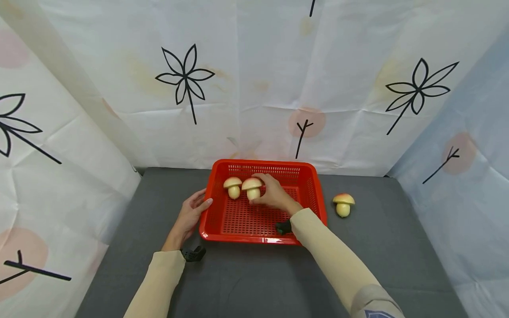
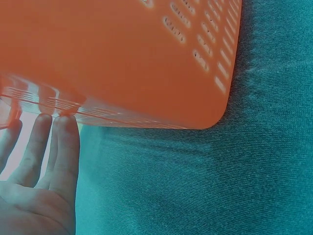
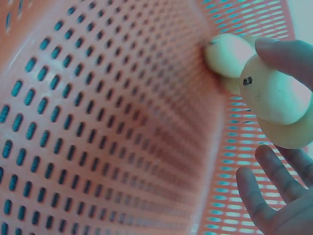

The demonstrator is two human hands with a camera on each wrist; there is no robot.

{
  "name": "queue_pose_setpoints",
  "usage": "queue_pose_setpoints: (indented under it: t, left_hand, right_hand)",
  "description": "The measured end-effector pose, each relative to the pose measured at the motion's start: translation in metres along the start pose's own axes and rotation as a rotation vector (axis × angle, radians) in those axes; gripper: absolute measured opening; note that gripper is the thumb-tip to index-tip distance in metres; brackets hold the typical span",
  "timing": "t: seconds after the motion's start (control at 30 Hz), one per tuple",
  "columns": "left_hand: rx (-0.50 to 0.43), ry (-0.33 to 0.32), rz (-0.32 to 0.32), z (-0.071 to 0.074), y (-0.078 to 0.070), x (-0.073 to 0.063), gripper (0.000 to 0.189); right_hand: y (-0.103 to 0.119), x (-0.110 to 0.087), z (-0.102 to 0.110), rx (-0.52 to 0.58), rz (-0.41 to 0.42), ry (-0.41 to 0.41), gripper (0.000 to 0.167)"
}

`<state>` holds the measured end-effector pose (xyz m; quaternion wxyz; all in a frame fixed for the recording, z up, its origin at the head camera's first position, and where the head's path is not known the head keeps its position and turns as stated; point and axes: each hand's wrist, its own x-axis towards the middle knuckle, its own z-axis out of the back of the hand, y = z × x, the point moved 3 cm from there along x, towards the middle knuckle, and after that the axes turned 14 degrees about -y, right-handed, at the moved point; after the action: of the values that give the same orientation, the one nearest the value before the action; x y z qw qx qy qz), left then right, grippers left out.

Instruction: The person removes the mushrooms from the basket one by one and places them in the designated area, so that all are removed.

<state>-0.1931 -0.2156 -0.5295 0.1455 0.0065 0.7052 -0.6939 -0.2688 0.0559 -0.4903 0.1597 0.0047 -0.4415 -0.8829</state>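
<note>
Head view, clock face centred on the basket: right hand (image 1: 274,193) is pinching a cream toy mushroom with a rounded, pink-tinged cap (image 1: 252,189) between thumb and fingers, its other fingers spreading apart in the right wrist view. Held mushroom is sitting near 11 o'clock, inside the red rectangular perforated plastic basket (image 1: 262,239); cannot tell if it is touching the basket floor. A second cream mushroom with a yellowish cap (image 1: 233,187) is standing just beside it, at 10 o'clock, also inside. A third mushroom with an orange-red cap (image 1: 343,205) is lying outside at 3 o'clock, on the dark grey cloth-covered bench (image 1: 254,282). Left hand (image 1: 190,217) is resting at 9 o'clock, straight fingers touching the outer wall, thumb meeting the rim. Patterned white fabric (image 1: 254,79) is hanging at 12 o'clock. Beige sleeves (image 1: 336,260) are covering both forearms.
</note>
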Motion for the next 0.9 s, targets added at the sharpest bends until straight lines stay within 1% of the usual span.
queue_pose_setpoints:
  t: [0.2,0.33,0.43,0.57,0.8,0.9]
  left_hand:
    - [0.020,-0.011,0.010,0.002,0.001,0.000,0.067]
    - [0.020,-0.013,0.012,0.001,0.000,-0.001,0.065]
    - [0.017,-0.014,0.011,0.000,-0.001,-0.002,0.064]
    - [0.021,-0.016,0.018,0.000,-0.001,-0.002,0.064]
    - [0.032,-0.025,0.035,0.000,-0.002,-0.003,0.067]
    - [0.031,-0.023,0.035,-0.001,-0.003,-0.003,0.066]
  right_hand:
    - [0.016,-0.011,0.027,0.051,0.065,-0.043,0.083]
    - [0.023,-0.023,0.050,0.092,0.098,-0.081,0.082]
    - [0.025,-0.033,0.069,0.104,0.116,-0.110,0.083]
    - [0.018,-0.047,0.094,0.113,0.119,-0.147,0.085]
    - [-0.004,-0.073,0.133,0.157,0.103,-0.226,0.084]
    - [-0.014,-0.084,0.148,0.169,0.114,-0.267,0.085]
